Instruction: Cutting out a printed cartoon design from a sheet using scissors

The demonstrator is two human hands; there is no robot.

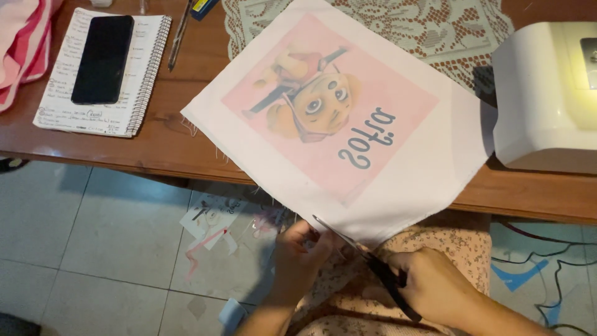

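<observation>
R hand (435,287) grips scissors (367,261), blades at cloth (336,112) edge; L hand (298,252) pinches cloth's lower edge; cloth hangs off table (168,137); phone (102,59) on notebook (140,81).

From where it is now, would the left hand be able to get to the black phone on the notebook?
Probably yes. The left hand pinches the fabric's lower edge below the table edge; the phone lies uncovered on the notebook, with bare wood between. It would have to let go first.
</observation>
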